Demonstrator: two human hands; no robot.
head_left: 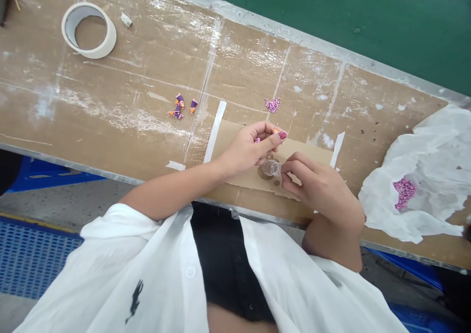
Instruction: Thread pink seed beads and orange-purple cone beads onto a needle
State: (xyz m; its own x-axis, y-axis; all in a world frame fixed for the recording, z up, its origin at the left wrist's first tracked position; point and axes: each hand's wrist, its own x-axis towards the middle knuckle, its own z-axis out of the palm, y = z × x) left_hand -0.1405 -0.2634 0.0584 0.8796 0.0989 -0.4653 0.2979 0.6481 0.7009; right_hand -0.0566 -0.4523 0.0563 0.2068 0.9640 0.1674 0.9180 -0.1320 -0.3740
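My left hand (250,146) rests on a taped-down cardboard sheet (253,176), its fingers pinched on a small orange and purple charm (274,130). My right hand (320,188) lies just to the right, fingers curled round a small clear round capsule (271,167) that sits between the two hands. Three more purple and orange charms (181,106) lie loose on the bench to the left. A small heap of pink beads (273,104) lies just beyond my left hand.
The brown worn bench (128,102) has a metal far edge, with a green surface (349,14) beyond it. A roll of masking tape (89,30) stands at the far left. At the right, white crumpled paper (423,176) holds more pink beads (404,192).
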